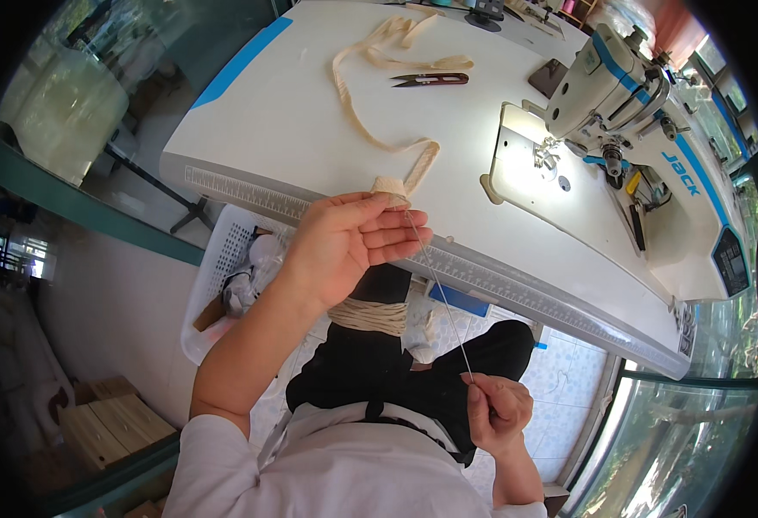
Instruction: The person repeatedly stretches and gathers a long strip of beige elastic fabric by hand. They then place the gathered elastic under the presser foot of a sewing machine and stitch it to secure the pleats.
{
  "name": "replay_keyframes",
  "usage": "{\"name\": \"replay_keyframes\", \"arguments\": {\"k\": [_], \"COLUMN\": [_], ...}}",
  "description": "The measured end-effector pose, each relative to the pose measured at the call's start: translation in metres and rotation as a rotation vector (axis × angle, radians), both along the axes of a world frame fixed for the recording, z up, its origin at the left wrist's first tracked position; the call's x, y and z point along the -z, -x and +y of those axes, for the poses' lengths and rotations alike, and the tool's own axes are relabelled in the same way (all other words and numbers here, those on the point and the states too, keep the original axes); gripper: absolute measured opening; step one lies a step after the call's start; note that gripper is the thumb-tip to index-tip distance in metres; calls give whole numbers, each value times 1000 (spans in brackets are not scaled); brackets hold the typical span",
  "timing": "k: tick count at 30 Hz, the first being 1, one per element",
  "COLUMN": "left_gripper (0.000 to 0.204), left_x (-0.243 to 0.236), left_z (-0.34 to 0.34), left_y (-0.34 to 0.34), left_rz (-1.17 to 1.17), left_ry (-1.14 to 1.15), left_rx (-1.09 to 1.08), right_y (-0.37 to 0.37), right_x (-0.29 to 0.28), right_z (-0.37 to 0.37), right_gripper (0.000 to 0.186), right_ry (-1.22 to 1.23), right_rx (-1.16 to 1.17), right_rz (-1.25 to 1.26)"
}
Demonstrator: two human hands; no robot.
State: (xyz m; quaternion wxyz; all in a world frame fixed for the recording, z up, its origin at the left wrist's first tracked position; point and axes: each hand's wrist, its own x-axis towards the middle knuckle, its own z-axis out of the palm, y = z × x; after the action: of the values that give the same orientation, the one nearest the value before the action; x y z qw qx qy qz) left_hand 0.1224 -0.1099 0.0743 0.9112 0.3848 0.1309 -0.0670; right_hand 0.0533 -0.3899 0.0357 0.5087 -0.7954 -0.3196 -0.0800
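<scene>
The cream strip (421, 165) starts at the front edge of the desk (249, 129) and runs back across its top. Nearest me, my right hand (500, 414) is closed, pinching one end of a thin wire or thread (444, 300), seemingly to hold it straight. Beyond it, cream cords (367, 317) circle my leg (344, 363), perhaps to stay handy. My left hand (344, 233) is half open, thumb and forefinger nipping the strip's near end, probably to steady it; those fingers hide how line and strip meet. Farther off lie snips (430, 78) and a lit sewing machine (629, 95); the strip's far end is hard to make out.
</scene>
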Motion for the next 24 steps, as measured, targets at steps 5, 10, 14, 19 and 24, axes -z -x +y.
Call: {"name": "replay_keyframes", "arguments": {"k": [5,10,14,19,24], "left_gripper": [25,26,26,26,26], "left_x": [-1,-5,-6,-7,-8], "left_z": [-2,-1,0,2,6], "left_y": [1,2,1,2,3], "left_rz": [3,12,11,9,13], "left_ry": [-113,-192,-206,-277,-271], "left_rx": [-3,61,94,74,81], "right_y": [-2,-3,-4,-4,-5], "right_x": [0,2,0,2,0], "right_z": [-1,-2,-3,-5,-5], "right_gripper": [12,10,9,10,11], "right_ry": [19,23,44,46,63], "right_rx": [30,25,-12,4,-20], "right_rz": [11,35,32,19,13]}}
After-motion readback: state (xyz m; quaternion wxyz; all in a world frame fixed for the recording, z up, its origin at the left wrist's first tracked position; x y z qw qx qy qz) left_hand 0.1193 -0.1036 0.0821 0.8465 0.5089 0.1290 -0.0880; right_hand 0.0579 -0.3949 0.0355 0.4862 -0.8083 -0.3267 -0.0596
